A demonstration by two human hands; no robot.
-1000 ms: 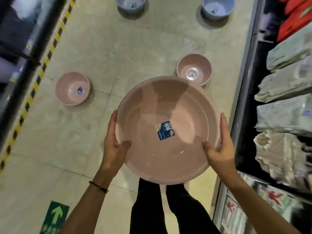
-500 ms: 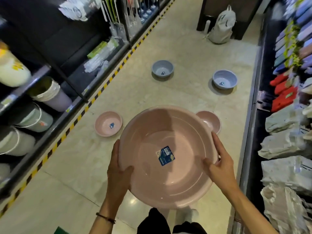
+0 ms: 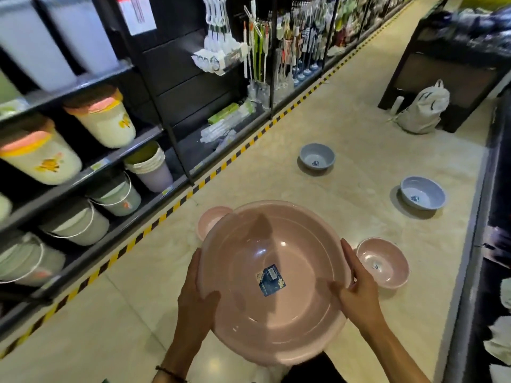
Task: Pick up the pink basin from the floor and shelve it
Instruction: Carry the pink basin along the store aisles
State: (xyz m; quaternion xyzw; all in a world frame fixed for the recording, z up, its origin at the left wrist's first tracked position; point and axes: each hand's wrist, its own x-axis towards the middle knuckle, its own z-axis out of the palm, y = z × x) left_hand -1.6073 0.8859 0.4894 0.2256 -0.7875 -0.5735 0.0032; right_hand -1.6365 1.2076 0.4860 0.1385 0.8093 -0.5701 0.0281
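The left hand (image 3: 195, 299) clasps the left rim of the pink basin (image 3: 273, 283), thumb hooked inside the bowl and fingers curled under its outer wall. The right hand (image 3: 359, 293) grips the opposite rim the same way, thumb lying inside. Between them the basin is held up off the floor (image 3: 345, 134), mouth upward, a dark blue label (image 3: 271, 280) stuck near its bottom. A dark bracelet (image 3: 168, 374) circles the left wrist.

Two smaller pink basins sit on the floor beyond it: one (image 3: 211, 221) partly hidden behind its far left edge, one (image 3: 383, 262) just right of the right hand. Farther along the aisle stand two blue basins (image 3: 317, 156) (image 3: 423, 192), well apart. To the left, dark shelves (image 3: 83, 172) hold buckets lying on their sides, bordered by a yellow-and-black floor stripe (image 3: 177, 205). A white bag (image 3: 423, 109) rests against a dark stand at the far right.
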